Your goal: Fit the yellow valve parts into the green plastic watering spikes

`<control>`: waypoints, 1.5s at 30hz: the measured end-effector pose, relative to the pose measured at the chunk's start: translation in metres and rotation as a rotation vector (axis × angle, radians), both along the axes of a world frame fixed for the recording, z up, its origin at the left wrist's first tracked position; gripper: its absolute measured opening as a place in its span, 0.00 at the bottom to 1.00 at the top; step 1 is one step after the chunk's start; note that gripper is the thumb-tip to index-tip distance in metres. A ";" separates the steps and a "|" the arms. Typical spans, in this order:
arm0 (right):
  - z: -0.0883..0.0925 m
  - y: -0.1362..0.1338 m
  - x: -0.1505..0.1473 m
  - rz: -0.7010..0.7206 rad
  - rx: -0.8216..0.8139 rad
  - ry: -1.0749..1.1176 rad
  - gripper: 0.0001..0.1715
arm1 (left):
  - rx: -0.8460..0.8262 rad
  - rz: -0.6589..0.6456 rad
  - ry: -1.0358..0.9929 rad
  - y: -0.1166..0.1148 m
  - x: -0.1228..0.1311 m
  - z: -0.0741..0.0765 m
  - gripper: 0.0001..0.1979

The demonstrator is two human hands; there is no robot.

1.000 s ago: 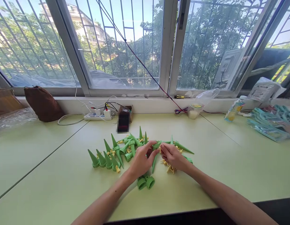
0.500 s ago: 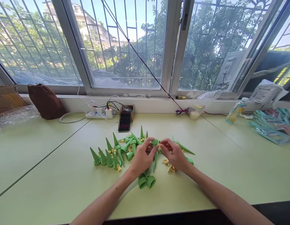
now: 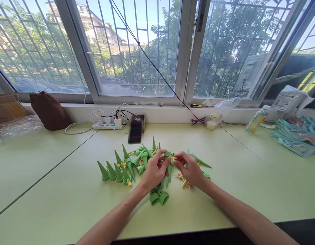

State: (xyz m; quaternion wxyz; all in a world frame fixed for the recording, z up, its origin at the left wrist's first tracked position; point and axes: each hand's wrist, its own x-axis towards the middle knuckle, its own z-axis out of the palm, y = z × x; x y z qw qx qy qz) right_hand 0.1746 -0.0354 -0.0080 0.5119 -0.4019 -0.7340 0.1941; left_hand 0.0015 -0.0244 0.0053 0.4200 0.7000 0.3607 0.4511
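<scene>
yellow piece (image 3: 174, 158) turned level, right hand (image 3: 191, 169) pinching it; left hand (image 3: 154, 170) pinching green cap (image 3: 168, 154)

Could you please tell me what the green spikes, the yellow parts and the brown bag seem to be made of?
Green spikes: probably molded plastic, satin finish, given their even color and smooth cones.
Yellow parts: likely plastic too, given their uniform color, though they are small in view.
Brown bag: seemingly matte fabric, given its soft, gathered top.
</scene>
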 end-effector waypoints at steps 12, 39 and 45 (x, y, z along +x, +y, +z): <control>-0.001 -0.001 0.001 -0.082 0.054 -0.076 0.20 | 0.160 -0.015 0.172 -0.003 0.000 -0.005 0.12; -0.007 0.006 0.001 -0.049 0.159 -0.093 0.09 | -0.056 0.001 -0.040 0.000 0.000 -0.006 0.16; -0.004 0.004 0.001 -0.011 0.109 -0.112 0.10 | -0.009 -0.001 0.013 0.000 0.000 -0.006 0.15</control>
